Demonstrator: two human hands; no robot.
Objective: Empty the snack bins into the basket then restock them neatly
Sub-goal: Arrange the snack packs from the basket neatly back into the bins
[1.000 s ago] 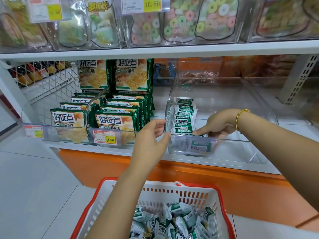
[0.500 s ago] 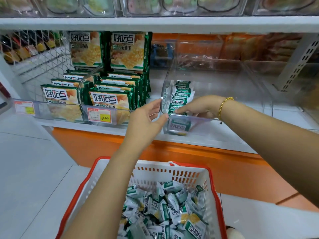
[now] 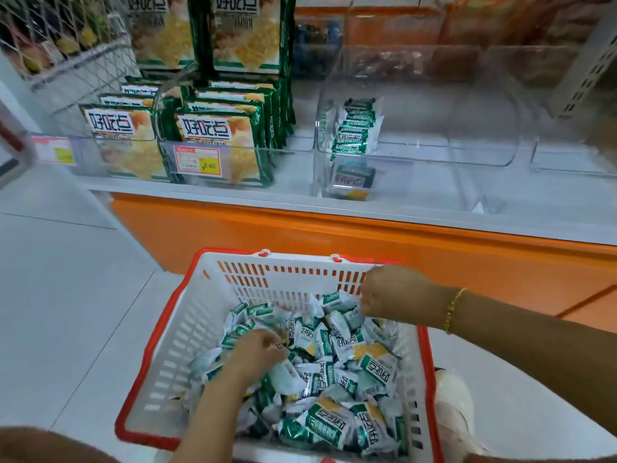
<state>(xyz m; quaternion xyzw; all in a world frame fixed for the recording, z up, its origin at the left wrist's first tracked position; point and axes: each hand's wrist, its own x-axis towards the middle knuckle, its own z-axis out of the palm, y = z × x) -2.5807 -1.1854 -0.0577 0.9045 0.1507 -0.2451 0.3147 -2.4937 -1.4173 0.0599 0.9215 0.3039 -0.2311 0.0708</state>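
At 6 o'clock we see the white slotted plastic basket with a red rim (image 3: 187, 329), heaped with small green-and-white snack packets (image 3: 337, 382). At 12 o'clock a short row of the same packets (image 3: 356, 128) stands against the left wall of the clear plastic shelf bin (image 3: 434, 157). The left hand (image 3: 257, 350) digs fingers-down into the heap's middle, the right hand (image 3: 390, 292) reaches in at the basket's 1 o'clock, and we cannot tell whether either grips a packet.

The left hand (image 3: 255, 350) is hiding its fingertips among the snack packets (image 3: 377, 365) at lower centre; the right hand (image 3: 390, 295), centre right, is showing too blurred to tell its grip; the basket (image 3: 173, 355) is running off the bottom edge
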